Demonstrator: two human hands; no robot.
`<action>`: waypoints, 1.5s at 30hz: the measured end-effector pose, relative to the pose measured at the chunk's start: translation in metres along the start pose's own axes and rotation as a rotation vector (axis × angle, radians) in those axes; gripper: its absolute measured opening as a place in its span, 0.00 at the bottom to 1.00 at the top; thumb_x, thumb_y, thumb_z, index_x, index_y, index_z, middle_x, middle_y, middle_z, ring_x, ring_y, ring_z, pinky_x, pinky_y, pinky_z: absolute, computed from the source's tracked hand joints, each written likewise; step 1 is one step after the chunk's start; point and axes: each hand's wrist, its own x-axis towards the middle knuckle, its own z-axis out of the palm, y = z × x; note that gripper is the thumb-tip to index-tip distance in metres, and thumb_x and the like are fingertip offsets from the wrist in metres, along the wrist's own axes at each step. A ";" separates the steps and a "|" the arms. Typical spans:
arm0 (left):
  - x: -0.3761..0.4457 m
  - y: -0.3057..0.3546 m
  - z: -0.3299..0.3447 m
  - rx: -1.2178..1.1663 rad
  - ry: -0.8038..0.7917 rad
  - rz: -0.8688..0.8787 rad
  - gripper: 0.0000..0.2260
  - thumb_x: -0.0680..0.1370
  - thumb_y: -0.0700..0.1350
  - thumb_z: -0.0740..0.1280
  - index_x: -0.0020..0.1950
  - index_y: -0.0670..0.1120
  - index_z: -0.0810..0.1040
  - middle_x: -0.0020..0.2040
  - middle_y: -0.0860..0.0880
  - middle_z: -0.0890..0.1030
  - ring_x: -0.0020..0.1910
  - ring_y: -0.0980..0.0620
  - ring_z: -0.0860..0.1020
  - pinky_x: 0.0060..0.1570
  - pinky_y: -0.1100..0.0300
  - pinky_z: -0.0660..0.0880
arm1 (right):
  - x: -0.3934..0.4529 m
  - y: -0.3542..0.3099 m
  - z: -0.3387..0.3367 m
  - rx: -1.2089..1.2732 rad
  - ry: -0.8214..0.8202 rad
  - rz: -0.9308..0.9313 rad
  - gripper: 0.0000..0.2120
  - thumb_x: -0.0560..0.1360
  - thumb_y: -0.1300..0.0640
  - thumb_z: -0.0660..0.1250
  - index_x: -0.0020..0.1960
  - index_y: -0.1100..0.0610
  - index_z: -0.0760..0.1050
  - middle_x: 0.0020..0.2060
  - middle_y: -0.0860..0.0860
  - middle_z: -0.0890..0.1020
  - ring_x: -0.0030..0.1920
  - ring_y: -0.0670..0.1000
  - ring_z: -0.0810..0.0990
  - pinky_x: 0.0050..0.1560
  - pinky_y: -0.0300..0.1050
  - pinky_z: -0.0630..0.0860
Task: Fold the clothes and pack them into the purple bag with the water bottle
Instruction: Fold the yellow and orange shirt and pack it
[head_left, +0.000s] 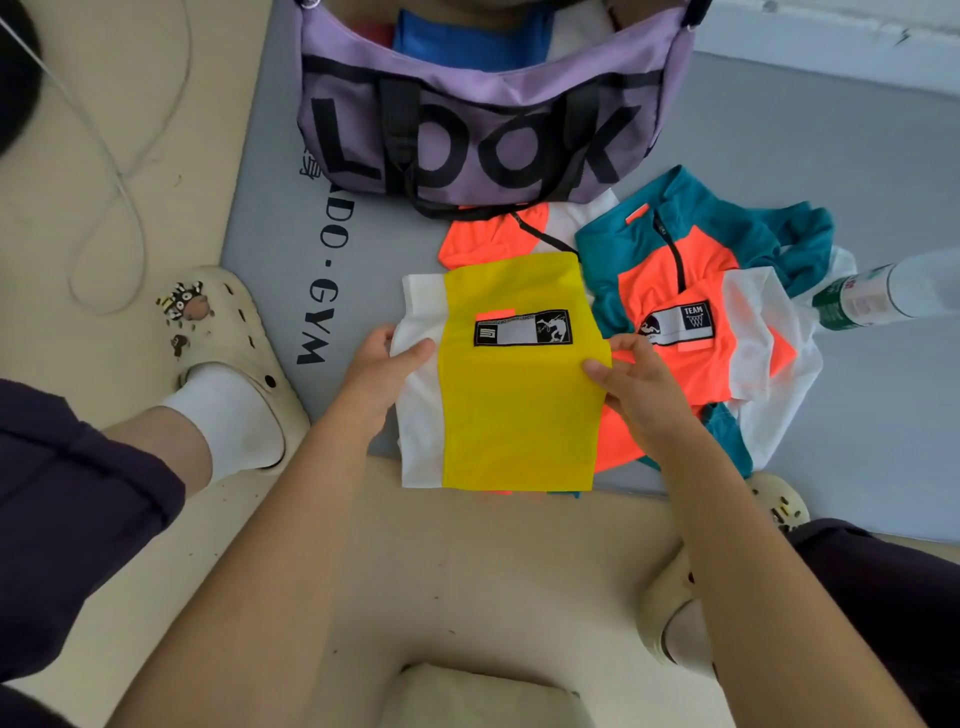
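A folded yellow and white shirt (514, 410) with a black label lies at the near edge of the grey mat. My left hand (382, 371) grips its white left edge, thumb on top. My right hand (636, 384) pinches its right edge. Beside it to the right lies an unfolded teal, orange and white shirt (696, 332). The purple bag (483, 119) with black letters stands open at the top of the view, with blue and white cloth inside. A clear water bottle (878, 293) with a green label lies at the right edge.
The grey gym mat (291, 218) covers the floor ahead; beige floor lies to the left and near me. My feet in cream clogs (234, 358) flank the shirt. A thin white cable (119, 176) loops on the floor at left.
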 end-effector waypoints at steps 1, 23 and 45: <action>0.000 0.006 0.002 0.059 0.066 0.068 0.20 0.75 0.49 0.73 0.66 0.54 0.72 0.62 0.56 0.77 0.61 0.53 0.76 0.54 0.58 0.73 | 0.001 -0.004 0.002 -0.013 0.028 -0.034 0.13 0.75 0.62 0.70 0.54 0.51 0.70 0.41 0.56 0.84 0.41 0.54 0.81 0.44 0.52 0.76; -0.010 0.069 -0.014 0.712 -0.154 0.429 0.06 0.74 0.47 0.74 0.45 0.45 0.82 0.61 0.56 0.73 0.61 0.56 0.69 0.57 0.59 0.65 | 0.005 -0.082 -0.003 -1.050 -0.112 -0.313 0.12 0.75 0.57 0.71 0.55 0.62 0.78 0.48 0.56 0.76 0.50 0.54 0.74 0.51 0.42 0.68; 0.034 0.023 0.017 0.238 -0.077 -0.129 0.10 0.73 0.51 0.75 0.50 0.48 0.81 0.46 0.50 0.85 0.44 0.52 0.82 0.36 0.59 0.74 | 0.052 -0.027 0.018 -0.419 0.150 0.187 0.16 0.73 0.46 0.72 0.47 0.60 0.79 0.47 0.58 0.83 0.50 0.58 0.82 0.50 0.54 0.78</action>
